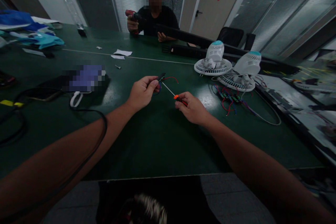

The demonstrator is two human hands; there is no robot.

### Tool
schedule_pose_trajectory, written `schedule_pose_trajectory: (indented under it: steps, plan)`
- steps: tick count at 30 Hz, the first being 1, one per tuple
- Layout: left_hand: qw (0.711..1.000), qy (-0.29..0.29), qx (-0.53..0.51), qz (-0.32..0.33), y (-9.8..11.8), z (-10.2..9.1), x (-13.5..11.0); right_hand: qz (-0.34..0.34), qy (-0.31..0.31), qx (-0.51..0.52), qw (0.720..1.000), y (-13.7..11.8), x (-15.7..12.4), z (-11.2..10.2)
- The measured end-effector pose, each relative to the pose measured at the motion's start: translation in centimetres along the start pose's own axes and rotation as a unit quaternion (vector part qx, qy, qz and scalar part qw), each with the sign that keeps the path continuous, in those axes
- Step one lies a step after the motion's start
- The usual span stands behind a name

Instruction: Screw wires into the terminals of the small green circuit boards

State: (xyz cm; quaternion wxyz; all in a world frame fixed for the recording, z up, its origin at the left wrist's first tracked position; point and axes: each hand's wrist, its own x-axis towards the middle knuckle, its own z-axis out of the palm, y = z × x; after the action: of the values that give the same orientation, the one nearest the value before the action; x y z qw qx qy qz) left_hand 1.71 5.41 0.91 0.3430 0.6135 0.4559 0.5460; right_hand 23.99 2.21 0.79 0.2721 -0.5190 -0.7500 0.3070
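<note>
Between the thumb and fingers of my left hand (143,92) is a small dark circuit board (161,77) with thin red and blue wires, held above the green table. My right hand (193,107) is closed on the orange and black handle of a screwdriver (169,89). Its thin metal shaft points up and left, and the tip is at or very near the board; contact is too small to make out. To the right of my right hand, several small circuit boards (229,96) with red and blue wires lie on the table.
Two white fans (214,61) rest face down at the right, near long dark panels (286,105). A black cable (103,126) crosses my left forearm. Across the green table (157,147) a person (157,17) holds a red power drill (132,14). Paper scraps (122,53) and a clear bottle (75,14) stand farther back.
</note>
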Motion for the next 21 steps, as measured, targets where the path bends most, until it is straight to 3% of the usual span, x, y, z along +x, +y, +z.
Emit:
schedule_pose_trajectory:
  steps: [9, 21]
  plan:
    - [1.000, -0.006, -0.002, 0.004, -0.1, 0.1, 0.0, 0.006, 0.030, -0.015, 0.999, -0.2, 0.0, 0.0]
    - [1.000, -0.005, -0.016, 0.000, 0.1, 0.2, -0.2, -0.021, 0.012, -0.117, 0.993, -1.0, 0.0, -0.4]
